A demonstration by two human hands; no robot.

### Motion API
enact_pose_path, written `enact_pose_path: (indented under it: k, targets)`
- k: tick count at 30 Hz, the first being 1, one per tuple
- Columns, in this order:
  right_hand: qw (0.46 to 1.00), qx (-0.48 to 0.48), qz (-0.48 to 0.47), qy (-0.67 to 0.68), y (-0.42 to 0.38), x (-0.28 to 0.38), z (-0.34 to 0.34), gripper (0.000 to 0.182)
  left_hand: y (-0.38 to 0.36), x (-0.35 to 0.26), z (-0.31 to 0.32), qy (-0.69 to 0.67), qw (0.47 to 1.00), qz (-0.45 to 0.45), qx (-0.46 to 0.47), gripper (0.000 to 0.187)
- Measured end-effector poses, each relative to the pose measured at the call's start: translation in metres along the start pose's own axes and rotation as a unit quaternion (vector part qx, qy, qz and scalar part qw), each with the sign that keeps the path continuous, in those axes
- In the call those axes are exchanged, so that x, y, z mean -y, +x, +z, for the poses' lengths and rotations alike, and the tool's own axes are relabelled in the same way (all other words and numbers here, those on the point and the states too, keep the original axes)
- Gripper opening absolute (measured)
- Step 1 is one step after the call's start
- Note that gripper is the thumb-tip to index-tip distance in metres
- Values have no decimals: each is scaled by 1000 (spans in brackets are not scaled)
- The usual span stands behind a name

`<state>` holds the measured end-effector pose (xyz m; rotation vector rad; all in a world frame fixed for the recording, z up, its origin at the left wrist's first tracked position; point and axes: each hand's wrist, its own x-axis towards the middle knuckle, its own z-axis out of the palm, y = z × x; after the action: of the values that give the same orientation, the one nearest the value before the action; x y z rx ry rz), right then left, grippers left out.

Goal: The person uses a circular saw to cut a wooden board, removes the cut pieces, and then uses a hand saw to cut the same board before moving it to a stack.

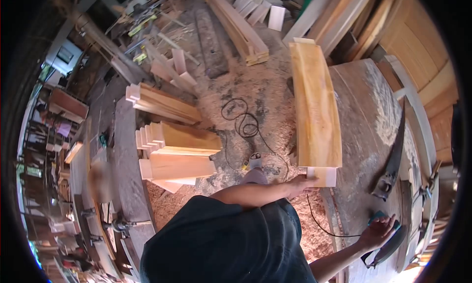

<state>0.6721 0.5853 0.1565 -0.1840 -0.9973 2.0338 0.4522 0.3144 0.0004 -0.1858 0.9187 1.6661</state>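
right hand (377, 231) closed on power tool (391, 241) at bench (364, 135) edge | left hand (302, 184) grips near end of plank (317, 111) lying on bench | plank looks stiff, heavyish, hold by ends | handsaw (393, 160) beside | stacked boards (177, 150) beyond on floor

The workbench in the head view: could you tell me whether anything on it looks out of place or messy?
Sawdust lies spread over the workbench beside the plank that the left hand steadies. A handsaw lies loose nearby. Nothing looks damaged.
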Motion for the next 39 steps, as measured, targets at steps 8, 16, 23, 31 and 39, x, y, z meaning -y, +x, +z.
enact_pose_path:
  k: [8,16,23,31,39]
  targets:
    - [911,26,301,-282,21,-166,116,38,-137,-23,-128,-100,983,104,-110,50]
    - [837,125,531,47,43,-355,213,72,-292,-54,-168,-141,935,251,-208,45]
    - [828,198,518,-88,-16,-399,330,51,-377,-34,-139,-313,838,376,-241,55]
    - [665,147,732,-31,-134,-459,340,45,-487,-96,-95,-80,802,393,-443,57]
    - [616,382,489,-486,-71,-505,139,74,-414,-120,-223,369,703,40,-606,33]
